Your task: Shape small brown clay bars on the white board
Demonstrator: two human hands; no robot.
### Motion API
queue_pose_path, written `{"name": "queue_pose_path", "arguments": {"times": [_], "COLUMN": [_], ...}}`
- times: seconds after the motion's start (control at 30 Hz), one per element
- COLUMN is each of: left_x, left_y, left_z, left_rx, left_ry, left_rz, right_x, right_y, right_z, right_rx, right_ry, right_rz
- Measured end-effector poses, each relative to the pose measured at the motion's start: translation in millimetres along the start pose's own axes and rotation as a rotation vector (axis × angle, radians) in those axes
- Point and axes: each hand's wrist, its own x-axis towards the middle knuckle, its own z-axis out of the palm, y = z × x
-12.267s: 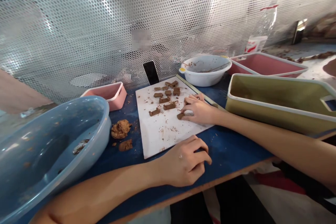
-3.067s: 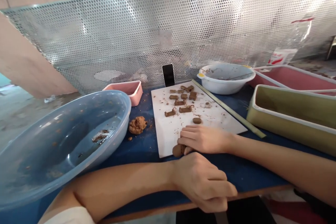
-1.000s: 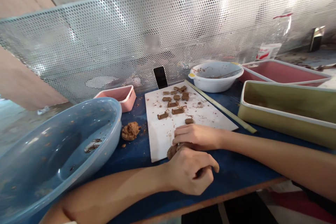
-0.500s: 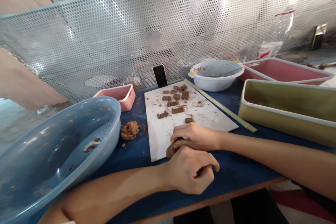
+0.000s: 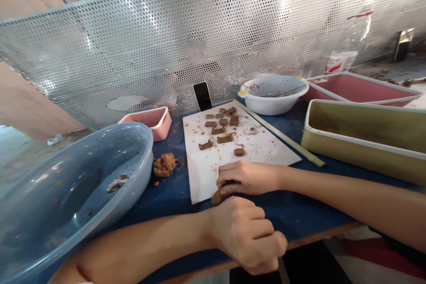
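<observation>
My right hand [image 5: 244, 177] is closed over a lump of brown clay [image 5: 217, 197] at the near edge of a white board [image 5: 203, 171]. Only the clay's left end shows; fingers cover the rest. Nearer to me, my left hand [image 5: 249, 235] makes a fist in front of the table edge, and whatever may be inside it is hidden. Just beyond the right hand lies a small clay block [image 5: 238, 152]. Farther up the board are several shaped clay pieces [image 5: 225, 138], with crumbs scattered around them.
A big blue basin [image 5: 140, 173] stands at left, beside a rough clay lump [image 5: 165, 165] and a small pink box [image 5: 161, 126]. Behind the board a phone [image 5: 202, 96] leans on a perforated metal screen [image 5: 149, 53]. Rightward are a pale stick [image 5: 282, 135], white bowl [image 5: 274, 102] and green trough [image 5: 359, 142].
My left hand has moved toward me and slightly right, away from the clay, its fingers curling tighter. My right hand stays on the clay, its fingers slightly shifted.
</observation>
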Motion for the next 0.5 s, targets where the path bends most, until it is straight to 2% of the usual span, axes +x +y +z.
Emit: {"name": "queue_pose_path", "arguments": {"times": [0.07, 0.2, 0.27, 0.37, 0.5], "left_x": [-2, 5, 11, 16, 16], "left_y": [1, 1, 1, 1, 1], "left_z": [1.0, -3.9, -8.0, -12.0, -11.1], "left_rx": [-0.005, -0.252, -0.371, -0.444, -0.431], "left_ry": [-0.021, 0.043, 0.067, 0.091, 0.072], "left_rz": [-0.058, -0.4, -0.523, -0.567, -0.568], "right_x": [0, -1, -1, 0, 2], "right_y": [0, 0, 1, 2, 1], "right_z": [0, -3, -5, -4, -3], "right_rx": [0.013, 0.045, 0.066, 0.083, 0.09], "right_ry": [-0.013, -0.051, -0.058, -0.046, -0.033], "right_rz": [0.003, 0.003, 0.016, 0.055, 0.078]}}
